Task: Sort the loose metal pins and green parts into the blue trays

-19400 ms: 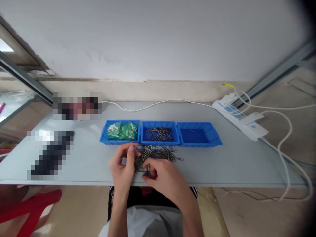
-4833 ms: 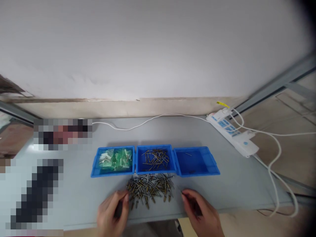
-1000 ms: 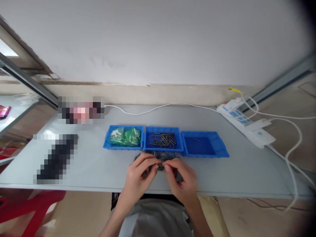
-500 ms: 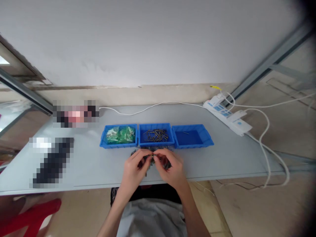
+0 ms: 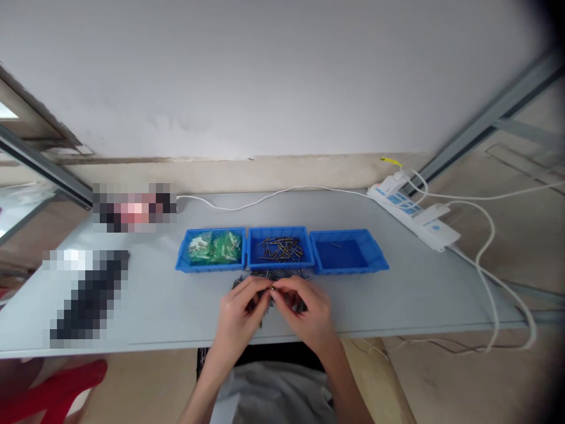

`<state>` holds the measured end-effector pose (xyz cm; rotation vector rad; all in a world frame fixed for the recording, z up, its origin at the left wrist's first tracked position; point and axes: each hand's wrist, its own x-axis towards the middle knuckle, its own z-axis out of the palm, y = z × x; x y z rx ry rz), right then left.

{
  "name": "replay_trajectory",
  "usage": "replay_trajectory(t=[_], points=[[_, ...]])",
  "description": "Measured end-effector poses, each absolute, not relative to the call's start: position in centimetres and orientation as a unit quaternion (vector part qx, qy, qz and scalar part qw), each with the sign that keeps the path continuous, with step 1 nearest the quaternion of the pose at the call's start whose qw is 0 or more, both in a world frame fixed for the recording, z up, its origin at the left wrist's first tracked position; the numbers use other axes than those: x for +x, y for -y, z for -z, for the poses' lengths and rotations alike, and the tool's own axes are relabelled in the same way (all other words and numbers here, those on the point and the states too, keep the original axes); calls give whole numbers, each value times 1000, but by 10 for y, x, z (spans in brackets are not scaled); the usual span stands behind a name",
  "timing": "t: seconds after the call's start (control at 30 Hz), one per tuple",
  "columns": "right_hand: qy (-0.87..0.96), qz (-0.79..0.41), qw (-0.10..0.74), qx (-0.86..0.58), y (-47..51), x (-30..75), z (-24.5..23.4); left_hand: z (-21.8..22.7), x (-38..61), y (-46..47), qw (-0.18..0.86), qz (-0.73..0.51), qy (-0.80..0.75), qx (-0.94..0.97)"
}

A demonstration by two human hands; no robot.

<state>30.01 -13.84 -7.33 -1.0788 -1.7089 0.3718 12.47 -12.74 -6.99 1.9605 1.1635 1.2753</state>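
Note:
My left hand (image 5: 242, 306) and my right hand (image 5: 308, 307) meet fingertip to fingertip close to the front of the table. Both are closed in a pinch around a small piece with a metallic glint, mostly hidden by the fingers. Beneath and behind them lies a loose pile of dark, thin metal rods (image 5: 282, 274). Just beyond stands the middle blue bin (image 5: 255, 259), holding several slim metal rods (image 5: 285, 248). Green-tinted plastic bags with pale pieces (image 5: 216, 247) fill the left blue bin (image 5: 180, 263). A single thin rod (image 5: 336, 244) rests in the right blue bin (image 5: 348, 259).
A white power strip (image 5: 415, 215) with plugs and white cables (image 5: 489, 247) runs along the table's right side. One white cable (image 5: 265, 197) crosses the back of the grey table (image 5: 176, 306). Two blurred-out items lie at left. Below left is a red stool (image 5: 66, 388).
The view has shifted slightly, so the bins and table appear a little lower. My hands stay pinched together over the pile, with only small finger movement.

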Motion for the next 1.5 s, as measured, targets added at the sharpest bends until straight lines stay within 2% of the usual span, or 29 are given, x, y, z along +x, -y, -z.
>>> replay_trajectory(t=[0.17,0.27,0.33,0.67,1.0,1.33,1.5], points=[[675,-110,541,-490,119,296,49,69,125,132,265,-511,-486,658],[662,-25,520,-539,106,296,28,69,123,135,287,-523,-512,617],[677,-9,499,-541,107,298,22,68,121,137,300,-525,-526,598],[717,-67,400,-567,186,331,76,68,120,138,329,-506,-546,581],[726,-35,322,-607,192,360,79,67,122,139,325,-510,-557,569],[709,-53,321,-625,185,362,81,68,120,138,336,-498,-555,576],[692,-101,360,-618,187,364,76,67,121,138,344,-493,-554,576]])
